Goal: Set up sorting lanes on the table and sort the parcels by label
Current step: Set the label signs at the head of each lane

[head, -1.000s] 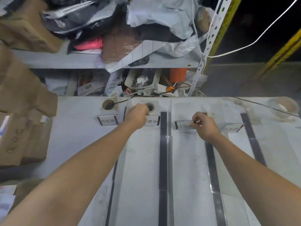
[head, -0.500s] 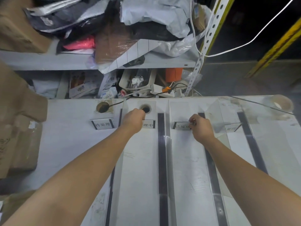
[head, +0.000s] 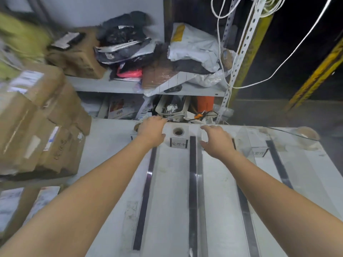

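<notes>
Reading 处理中, middle lane label [head: 177, 144]

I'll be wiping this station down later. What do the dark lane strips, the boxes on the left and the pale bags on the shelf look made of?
Lane strips: glossy black tape or plastic, hard to tell which; they catch bright glints. Boxes: matte brown cardboard, with creased flaps and paper labels. Pale bags: thin plastic film, crumpled with a slight sheen.
</notes>
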Tool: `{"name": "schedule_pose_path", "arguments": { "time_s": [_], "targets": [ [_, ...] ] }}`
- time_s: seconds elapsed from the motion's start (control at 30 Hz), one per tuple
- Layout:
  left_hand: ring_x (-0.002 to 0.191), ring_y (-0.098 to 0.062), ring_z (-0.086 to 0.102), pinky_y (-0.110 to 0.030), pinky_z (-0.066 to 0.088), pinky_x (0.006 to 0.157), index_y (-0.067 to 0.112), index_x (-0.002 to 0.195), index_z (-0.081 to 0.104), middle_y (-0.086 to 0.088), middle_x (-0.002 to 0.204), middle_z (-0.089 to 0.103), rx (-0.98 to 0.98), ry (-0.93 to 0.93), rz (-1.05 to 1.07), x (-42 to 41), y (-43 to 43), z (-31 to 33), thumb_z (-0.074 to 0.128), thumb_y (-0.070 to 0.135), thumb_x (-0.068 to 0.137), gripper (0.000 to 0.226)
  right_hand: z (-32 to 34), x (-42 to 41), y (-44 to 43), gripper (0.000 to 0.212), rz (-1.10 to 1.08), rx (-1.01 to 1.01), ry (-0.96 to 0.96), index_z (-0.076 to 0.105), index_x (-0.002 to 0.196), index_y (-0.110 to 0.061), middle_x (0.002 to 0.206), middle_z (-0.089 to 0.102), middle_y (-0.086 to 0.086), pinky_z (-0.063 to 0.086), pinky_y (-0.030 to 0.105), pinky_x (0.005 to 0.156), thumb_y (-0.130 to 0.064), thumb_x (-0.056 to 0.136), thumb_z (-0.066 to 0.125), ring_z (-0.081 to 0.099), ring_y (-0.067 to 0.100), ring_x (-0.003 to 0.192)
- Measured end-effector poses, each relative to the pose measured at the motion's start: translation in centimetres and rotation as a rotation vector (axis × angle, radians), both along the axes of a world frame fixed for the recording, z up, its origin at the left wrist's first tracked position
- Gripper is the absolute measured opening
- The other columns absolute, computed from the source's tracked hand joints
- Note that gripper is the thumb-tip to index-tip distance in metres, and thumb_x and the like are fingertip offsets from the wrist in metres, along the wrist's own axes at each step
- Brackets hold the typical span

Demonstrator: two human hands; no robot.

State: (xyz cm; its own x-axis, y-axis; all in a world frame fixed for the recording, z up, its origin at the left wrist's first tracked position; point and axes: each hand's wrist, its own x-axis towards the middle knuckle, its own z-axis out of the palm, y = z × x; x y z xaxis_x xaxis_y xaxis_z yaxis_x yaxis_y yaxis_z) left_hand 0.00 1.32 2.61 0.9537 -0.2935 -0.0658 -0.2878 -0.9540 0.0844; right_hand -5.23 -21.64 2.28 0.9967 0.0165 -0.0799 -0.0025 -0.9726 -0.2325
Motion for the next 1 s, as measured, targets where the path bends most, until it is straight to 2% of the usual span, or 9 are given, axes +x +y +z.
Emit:
{"name": "schedule_pose_path", "arguments": {
  "time_s": [0.17, 0.27, 0.4, 0.57, 0.67, 0.77, 0.9, 1.0],
  "targets": [
    [0.126, -0.029, 0.048, -0.043, 0.047, 0.097, 0.022, 0.134, 0.050, -0.004, 0.134, 0.053, 0.000, -0.060, 0.103, -8.3, 5.5, 4.0, 0.061, 0.037, 0.089, 0.049, 3.0, -5.4, 5.9, 0.057, 0.132, 0.045, -0.048, 0.046, 0.141, -0.021, 0.137, 0.056, 0.008, 0.046, 0.039, 0.092, -0.035, 0.089, 0.065, 0.050, 0.030, 0.125],
    [0.129, -0.030, 0.047, -0.048, 0.047, 0.099, 0.020, 0.139, 0.046, -0.005, 0.141, 0.048, 0.020, -0.053, 0.184, -13.7, 9.4, 6.0, 0.059, 0.043, 0.089, 0.057, 4.6, -9.0, 10.0, 0.056, 0.200, 0.114, -0.061, 0.047, 0.139, -0.023, 0.135, 0.058, 0.006, 0.046, 0.041, 0.096, -0.038, 0.088, 0.065, 0.051, 0.030, 0.126],
    [0.132, -0.026, 0.045, -0.042, 0.048, 0.098, 0.022, 0.146, 0.039, 0.000, 0.150, 0.042, 0.098, -0.099, 0.255, -19.6, 14.4, 8.2, 0.055, 0.045, 0.092, 0.061, 6.4, -13.0, 15.2, 0.052, 0.261, 0.170, -0.081, 0.050, 0.136, -0.025, 0.130, 0.060, 0.006, 0.049, 0.042, 0.093, -0.036, 0.087, 0.064, 0.053, 0.029, 0.122],
    [0.116, -0.025, 0.055, -0.040, 0.053, 0.084, 0.021, 0.137, 0.047, 0.000, 0.134, 0.054, 0.062, -0.140, 0.354, -25.0, 21.2, 10.7, 0.056, 0.042, 0.091, 0.052, 8.2, -16.4, 21.9, 0.056, 0.361, 0.174, -0.095, 0.046, 0.140, -0.026, 0.137, 0.056, 0.005, 0.047, 0.041, 0.095, -0.039, 0.088, 0.063, 0.051, 0.027, 0.125],
    [0.114, -0.025, 0.056, -0.039, 0.053, 0.079, 0.022, 0.138, 0.047, 0.000, 0.128, 0.056, 0.041, -0.153, 0.414, -26.9, 24.9, 11.9, 0.057, 0.043, 0.091, 0.052, 9.0, -17.0, 26.0, 0.057, 0.387, 0.186, -0.086, 0.045, 0.141, -0.025, 0.138, 0.055, 0.004, 0.048, 0.044, 0.096, -0.040, 0.088, 0.063, 0.052, 0.028, 0.124],
    [0.116, -0.023, 0.054, -0.037, 0.049, 0.079, 0.025, 0.137, 0.048, 0.002, 0.125, 0.055, -0.017, -0.202, 0.448, -27.5, 29.0, 12.8, 0.057, 0.044, 0.092, 0.049, 9.7, -16.9, 30.4, 0.057, 0.391, 0.204, -0.078, 0.046, 0.140, -0.025, 0.141, 0.054, 0.002, 0.050, 0.043, 0.096, -0.040, 0.088, 0.063, 0.052, 0.025, 0.125],
    [0.120, -0.023, 0.051, -0.032, 0.042, 0.078, 0.020, 0.133, 0.053, 0.000, 0.128, 0.055, -0.153, -0.356, 0.516, -26.3, 35.2, 14.0, 0.057, 0.041, 0.093, 0.046, 10.4, -15.7, 37.0, 0.055, 0.359, 0.314, -0.085, 0.047, 0.140, -0.023, 0.139, 0.056, 0.001, 0.047, 0.037, 0.094, -0.040, 0.090, 0.063, 0.054, 0.023, 0.123],
    [0.112, -0.024, 0.055, -0.035, 0.048, 0.087, 0.018, 0.128, 0.058, -0.004, 0.122, 0.057, -0.375, -0.427, 0.613, -23.7, 40.7, 14.1, 0.057, 0.042, 0.091, 0.044, 10.9, -14.1, 42.3, 0.057, 0.258, 0.470, -0.082, 0.045, 0.143, -0.022, 0.140, 0.056, 0.002, 0.047, 0.036, 0.094, -0.044, 0.092, 0.061, 0.055, 0.022, 0.123]
  ]
}}
